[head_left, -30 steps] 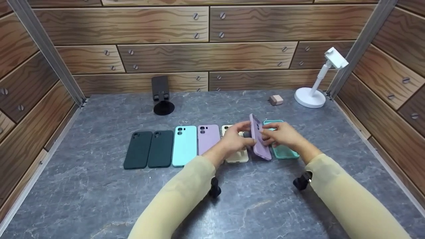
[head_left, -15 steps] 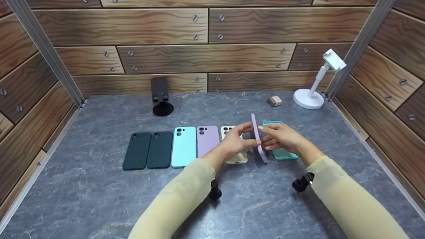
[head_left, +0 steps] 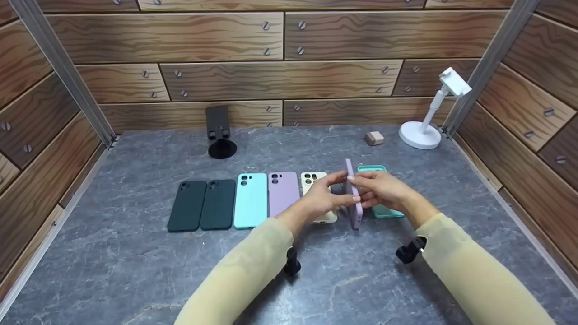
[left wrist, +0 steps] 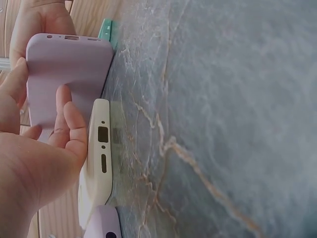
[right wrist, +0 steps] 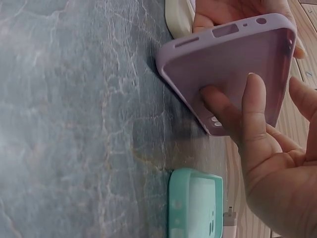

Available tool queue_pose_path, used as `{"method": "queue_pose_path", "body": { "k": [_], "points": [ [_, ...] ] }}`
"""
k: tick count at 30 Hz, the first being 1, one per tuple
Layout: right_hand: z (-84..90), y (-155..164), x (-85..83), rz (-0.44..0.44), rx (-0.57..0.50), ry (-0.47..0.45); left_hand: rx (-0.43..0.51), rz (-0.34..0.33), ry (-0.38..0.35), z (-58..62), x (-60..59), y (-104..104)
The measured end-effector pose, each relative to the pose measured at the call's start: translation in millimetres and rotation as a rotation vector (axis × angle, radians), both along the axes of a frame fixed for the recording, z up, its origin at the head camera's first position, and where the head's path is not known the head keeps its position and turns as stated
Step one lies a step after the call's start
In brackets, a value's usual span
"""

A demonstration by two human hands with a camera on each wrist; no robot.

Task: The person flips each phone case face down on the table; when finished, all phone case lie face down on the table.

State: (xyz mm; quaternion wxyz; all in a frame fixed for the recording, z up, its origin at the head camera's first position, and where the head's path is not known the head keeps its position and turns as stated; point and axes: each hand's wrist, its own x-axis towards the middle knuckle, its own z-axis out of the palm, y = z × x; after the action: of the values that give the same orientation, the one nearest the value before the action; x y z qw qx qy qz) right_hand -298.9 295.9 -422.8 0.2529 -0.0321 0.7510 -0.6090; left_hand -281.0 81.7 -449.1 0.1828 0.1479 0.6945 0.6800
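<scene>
Both hands hold a lilac phone case (head_left: 354,201) up on its long edge over the grey table (head_left: 135,271), between a cream case (head_left: 316,178) and a teal case (head_left: 386,211). My left hand (head_left: 336,192) pinches the lilac case (left wrist: 64,79) from its back, thumb on one side and fingers (left wrist: 67,124) on the other. My right hand (head_left: 368,187) grips the lilac case (right wrist: 233,59) from the open side, with fingers (right wrist: 247,109) pressed into its hollow. The cream case (left wrist: 99,158) and the teal case (right wrist: 195,203) lie flat on either side.
Left of the hands lie two dark green cases (head_left: 202,205), a light cyan case (head_left: 250,200) and a second lilac case (head_left: 283,193) in a row. A black stand (head_left: 221,135), a small pinkish block (head_left: 375,137) and a white stand (head_left: 429,117) sit by the wooden back wall.
The lilac case has turned from tilted, with its back showing to the left, to standing edge-on. It has also sunk slightly toward the table. Both hands kept their hold.
</scene>
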Motion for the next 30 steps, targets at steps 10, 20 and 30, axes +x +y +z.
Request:
{"method": "queue_pose_path", "body": {
  "k": [10, 20, 30],
  "points": [
    [2.6, -1, 2.2, 0.020, -0.017, 0.006, -0.056, 0.006, 0.047, -0.7, 1.3, -1],
    [6.1, 0, 6.2, 0.033, -0.007, 0.038, -0.108, 0.051, 0.058, -5.5, -1.8, 3],
    [9.7, 12, 9.2, 0.031, -0.116, 0.066, -0.141, 0.121, 0.141, -6.0, -3.3, 2]
  ]
}}
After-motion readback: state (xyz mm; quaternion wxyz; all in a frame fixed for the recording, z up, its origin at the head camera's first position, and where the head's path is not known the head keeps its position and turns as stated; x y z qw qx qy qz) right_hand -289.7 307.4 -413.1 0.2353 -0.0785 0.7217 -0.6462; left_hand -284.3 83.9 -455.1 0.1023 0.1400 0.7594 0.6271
